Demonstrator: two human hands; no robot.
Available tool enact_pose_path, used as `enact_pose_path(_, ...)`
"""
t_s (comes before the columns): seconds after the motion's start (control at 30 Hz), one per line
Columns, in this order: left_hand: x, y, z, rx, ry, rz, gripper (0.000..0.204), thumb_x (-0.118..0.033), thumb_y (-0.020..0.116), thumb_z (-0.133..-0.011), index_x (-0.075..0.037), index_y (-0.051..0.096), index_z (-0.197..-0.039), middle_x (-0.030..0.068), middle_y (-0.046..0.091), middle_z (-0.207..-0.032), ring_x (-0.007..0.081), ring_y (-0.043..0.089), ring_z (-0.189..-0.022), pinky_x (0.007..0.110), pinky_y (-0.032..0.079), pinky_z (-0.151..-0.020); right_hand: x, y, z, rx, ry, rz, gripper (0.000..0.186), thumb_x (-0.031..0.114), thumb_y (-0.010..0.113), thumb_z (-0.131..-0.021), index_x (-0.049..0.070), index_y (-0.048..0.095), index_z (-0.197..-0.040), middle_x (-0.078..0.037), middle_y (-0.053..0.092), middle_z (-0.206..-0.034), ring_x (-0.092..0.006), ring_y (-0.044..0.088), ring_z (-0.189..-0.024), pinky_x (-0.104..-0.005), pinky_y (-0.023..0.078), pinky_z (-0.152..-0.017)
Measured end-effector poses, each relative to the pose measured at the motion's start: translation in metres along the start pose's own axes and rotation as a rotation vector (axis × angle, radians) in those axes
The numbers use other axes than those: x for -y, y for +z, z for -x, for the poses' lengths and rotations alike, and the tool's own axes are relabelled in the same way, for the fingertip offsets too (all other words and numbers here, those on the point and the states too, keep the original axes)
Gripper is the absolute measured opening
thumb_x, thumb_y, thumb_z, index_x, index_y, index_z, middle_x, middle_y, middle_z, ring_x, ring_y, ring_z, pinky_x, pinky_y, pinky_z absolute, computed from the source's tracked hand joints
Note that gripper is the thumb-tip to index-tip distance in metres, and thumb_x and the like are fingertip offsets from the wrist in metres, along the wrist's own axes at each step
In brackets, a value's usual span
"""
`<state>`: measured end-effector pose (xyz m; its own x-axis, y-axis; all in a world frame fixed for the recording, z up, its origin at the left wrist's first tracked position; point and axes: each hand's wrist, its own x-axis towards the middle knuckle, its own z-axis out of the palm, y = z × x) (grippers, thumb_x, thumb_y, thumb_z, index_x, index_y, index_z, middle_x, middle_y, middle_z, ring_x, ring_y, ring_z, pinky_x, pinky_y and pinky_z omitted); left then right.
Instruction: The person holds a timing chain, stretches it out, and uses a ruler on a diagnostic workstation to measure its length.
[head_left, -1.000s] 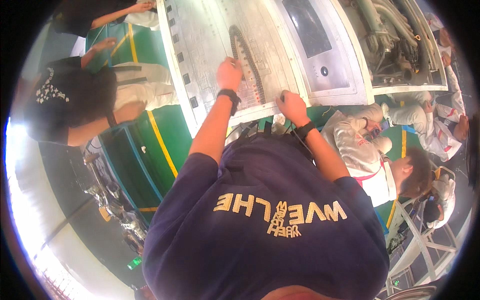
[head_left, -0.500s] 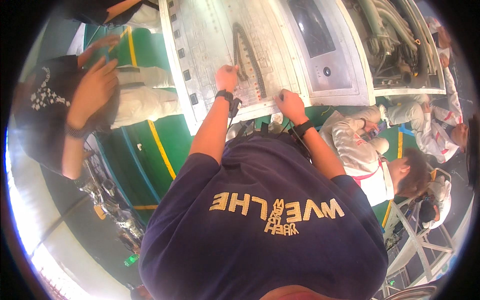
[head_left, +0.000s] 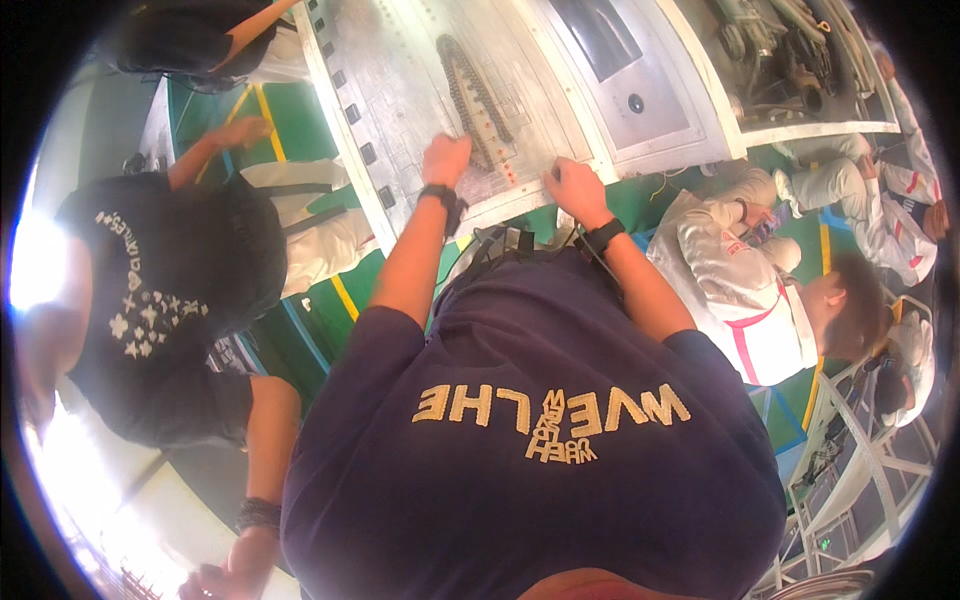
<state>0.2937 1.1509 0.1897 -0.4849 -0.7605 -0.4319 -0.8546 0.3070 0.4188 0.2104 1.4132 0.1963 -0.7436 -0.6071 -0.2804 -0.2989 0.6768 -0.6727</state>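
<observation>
A pale, worn flat panel [head_left: 395, 125] with a drawn or etched pattern lies in front of me. On it a dark, ribbed, chain-like strip [head_left: 458, 85] bends into a narrow loop, its near part beside a row of red dots. My left hand [head_left: 446, 160] is closed over the panel, left of the strip's near end; its fingertips hide whatever they hold. At the panel's near right edge, my right hand [head_left: 577, 190] is curled closed with the thumb side up. I cannot make out anything in it. Both wrists wear dark bands.
Right of the panel is a grey unit with a dark window [head_left: 600, 38], then an open bay of pipes [head_left: 790, 70]. A person in black [head_left: 165, 280] stands close on my left, another beyond. Low on my right, a person in white [head_left: 735, 280] sits near a metal frame [head_left: 860, 450].
My view has shifted, so the panel sits higher and further left. My hands stay closed at its near end. The person on my left has turned, lowering the raised near hand.
</observation>
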Motion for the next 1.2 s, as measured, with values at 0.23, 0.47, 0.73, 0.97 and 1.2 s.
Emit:
enact_pose_path(0.23, -0.034, 0.000, -0.038, -0.078, 0.109, -0.079, 0.042, -0.034, 0.066, -0.086, 0.001, 0.071, -0.108, 0.0268, 0.073, -0.106, 0.0433, 0.070, -0.104, 0.047, 0.055, -0.090, -0.001, 0.003, 0.006, -0.040, 0.005, -0.073, 0.028, 0.032, 0.067, -0.090, 0.005, 0.068, -0.085, -0.021, 0.071, -0.084, -0.0423, 0.068, -0.082, -0.0532, 0.054, -0.073)
enact_pose_path(0.47, 0.013, 0.018, -0.024, -0.041, 0.117, 0.021, 0.041, -0.040, 0.070, -0.092, 0.001, 0.075, -0.091, 0.0213, 0.075, -0.086, 0.0405, 0.072, -0.087, 0.045, 0.055, -0.082, -0.008, 0.004, 0.007, -0.033, 0.039, -0.119, 0.030, 0.034, 0.066, -0.090, 0.005, 0.068, -0.085, -0.021, 0.071, -0.085, -0.0424, 0.069, -0.084, -0.0524, 0.054, -0.075)
enact_pose_path(0.73, 0.027, 0.029, 0.046, 0.314, 0.013, 0.218, 0.038, -0.035, 0.065, -0.095, 0.001, 0.075, -0.086, 0.0116, 0.074, -0.075, 0.0211, 0.069, -0.063, 0.037, 0.053, -0.059, -0.006, 0.003, 0.001, 0.032, -0.003, -0.119, 0.030, 0.035, 0.065, -0.091, 0.005, 0.070, -0.090, -0.021, 0.072, -0.084, -0.0420, 0.069, -0.082, -0.0530, 0.054, -0.074)
enact_pose_path(0.97, 0.015, -0.005, 0.024, 0.466, 0.020, -0.037, 0.039, -0.037, 0.067, -0.088, 0.002, 0.075, -0.083, 0.0116, 0.073, -0.071, 0.0214, 0.069, -0.062, 0.036, 0.053, -0.058, 0.033, 0.027, -0.020, 0.003, -0.172, -0.037, 0.026, 0.031, 0.065, -0.089, 0.005, 0.067, -0.089, -0.018, 0.071, -0.081, -0.0416, 0.069, -0.080, -0.0534, 0.054, -0.072)
enact_pose_path(1.2, 0.002, -0.001, 0.012, 0.122, 0.160, -0.118, 0.050, -0.044, 0.068, -0.085, 0.003, 0.075, -0.100, 0.0279, 0.073, -0.101, 0.0432, 0.071, -0.100, 0.049, 0.057, -0.087, 0.070, 0.056, -0.021, 0.006, -0.166, 0.121, 0.031, 0.035, 0.066, -0.089, 0.003, 0.068, -0.091, -0.022, 0.071, -0.085, -0.0417, 0.069, -0.081, -0.0536, 0.054, -0.071)
